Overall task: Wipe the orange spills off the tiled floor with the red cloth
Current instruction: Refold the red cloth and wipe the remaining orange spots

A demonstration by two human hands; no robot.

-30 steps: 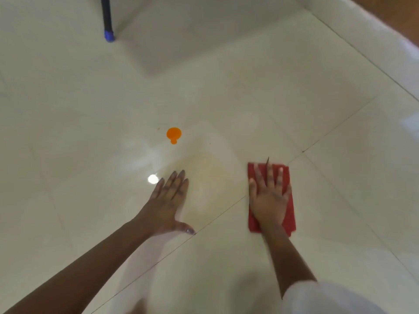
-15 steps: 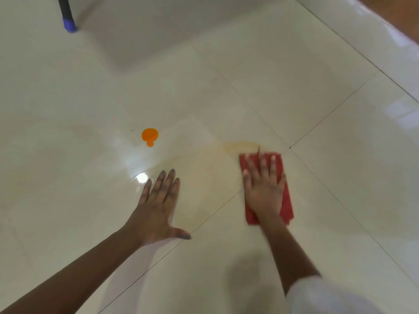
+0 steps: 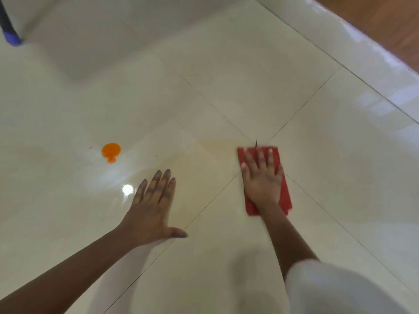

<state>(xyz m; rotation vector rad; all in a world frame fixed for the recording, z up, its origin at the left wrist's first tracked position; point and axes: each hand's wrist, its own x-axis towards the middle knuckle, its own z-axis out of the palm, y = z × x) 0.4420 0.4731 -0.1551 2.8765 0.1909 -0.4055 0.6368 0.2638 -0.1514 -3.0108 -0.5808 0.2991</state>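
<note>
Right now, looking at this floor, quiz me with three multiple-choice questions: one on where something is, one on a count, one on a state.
1. Where is the red cloth?
A. Under the right hand
B. Under the left hand
C. On top of the orange spill

2. How many solid orange puddles show on the tiled floor?
A. Three
B. One
C. None

3. How is the left hand placed?
A. Clenched in a fist
B. Gripping the cloth
C. Flat on the tile, fingers spread

Answers: 1 A, the right palm presses the cloth down. 2 B, one round puddle lies far left of the cloth, beside only a faint smear. 3 C, it rests open on bare tile, holding nothing.
</note>
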